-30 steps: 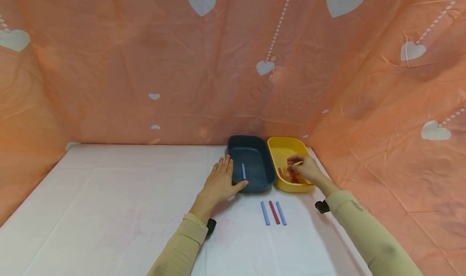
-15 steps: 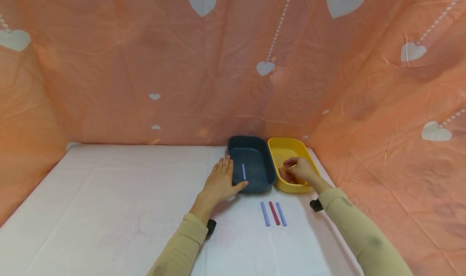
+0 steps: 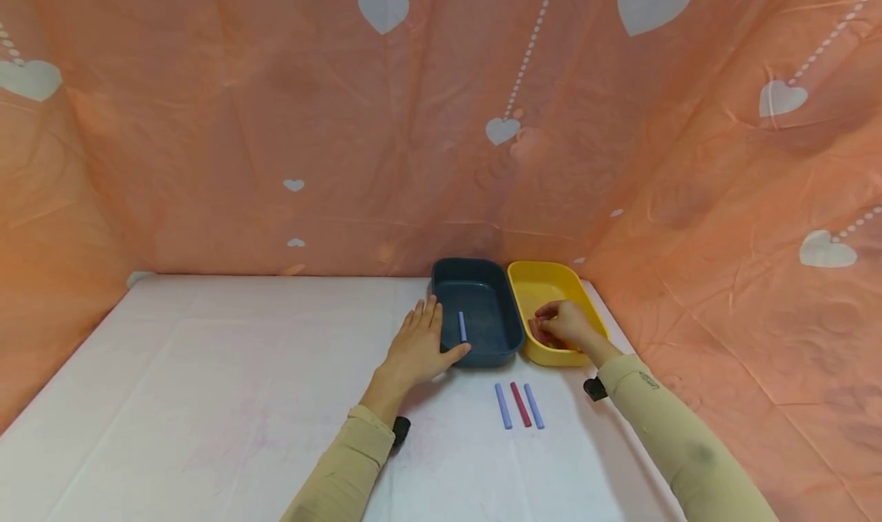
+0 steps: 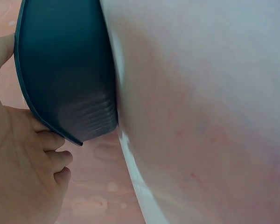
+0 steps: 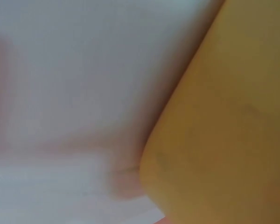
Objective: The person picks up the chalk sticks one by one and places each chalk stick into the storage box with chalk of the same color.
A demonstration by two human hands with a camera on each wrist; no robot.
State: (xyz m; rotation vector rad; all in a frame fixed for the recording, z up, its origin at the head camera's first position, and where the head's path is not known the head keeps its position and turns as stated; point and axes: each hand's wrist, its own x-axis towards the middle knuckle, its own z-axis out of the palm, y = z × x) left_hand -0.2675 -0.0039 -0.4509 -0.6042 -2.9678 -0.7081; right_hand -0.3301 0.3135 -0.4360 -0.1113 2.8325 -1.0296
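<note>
My left hand [image 3: 416, 350] rests with spread, straight fingers on the near-left rim of a dark blue tray [image 3: 475, 288]; its thumb lies over the near edge. A blue chalk stick [image 3: 462, 326] lies inside that tray. My right hand [image 3: 570, 324] reaches down into the yellow tray [image 3: 540, 281], thumb and fingers pinching a red chalk stick low over other red chalk sticks [image 3: 535, 331]; the fingers partly hide them. In the right wrist view only the yellow tray's outer wall [image 5: 224, 130] and the tabletop show, with no fingertips.
On the white tablecloth [image 3: 207, 369] in front of the trays lie a red chalk stick [image 3: 521, 405] and two blue chalk sticks, one left [image 3: 504, 406] and one right [image 3: 534, 406]. The trays stand side by side near an orange curtain [image 3: 427, 162] with white hearts.
My right hand has moved lower and slightly left inside the yellow tray, bringing the red chalk stick down beside the others. My left hand has stayed on the blue tray.
</note>
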